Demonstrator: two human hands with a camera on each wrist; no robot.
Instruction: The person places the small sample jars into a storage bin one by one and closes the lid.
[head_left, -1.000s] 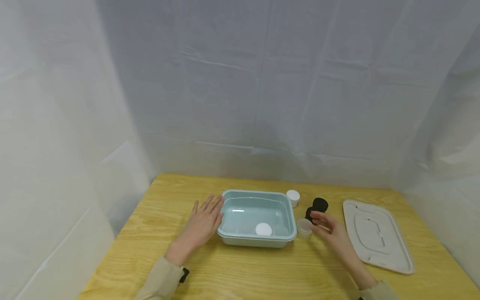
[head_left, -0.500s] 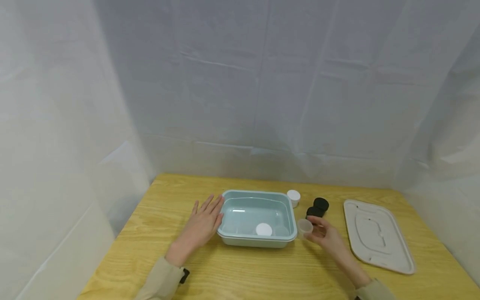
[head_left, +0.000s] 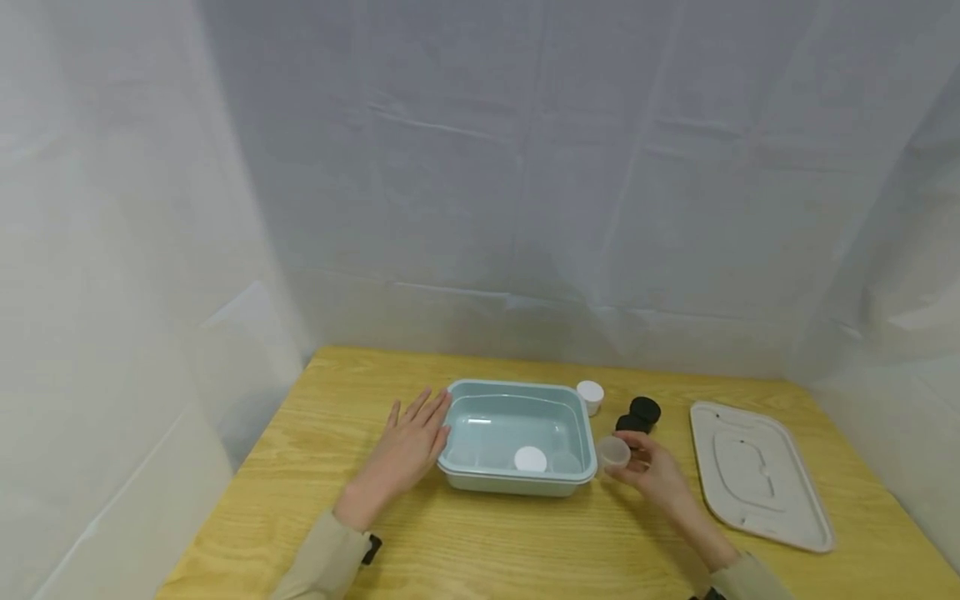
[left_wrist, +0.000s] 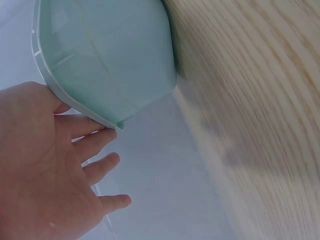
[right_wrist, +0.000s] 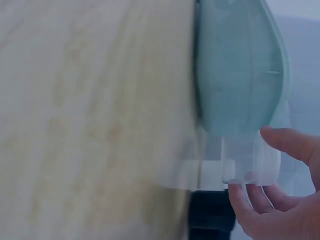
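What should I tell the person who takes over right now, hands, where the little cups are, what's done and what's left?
Left hand: flat and open on the table, fingers against the left wall of the teal bin.
Right hand: pinches the clear cup, right beside the bin's right rim, not yet over it.
In the bin: one white-lidded cup and what look like clear cups near the front wall.
Outside, on the table: a white-lidded cup behind the bin's right corner, two black cups, and the bin lid lying flat at the right.
Likely left: the held cup, then those three.
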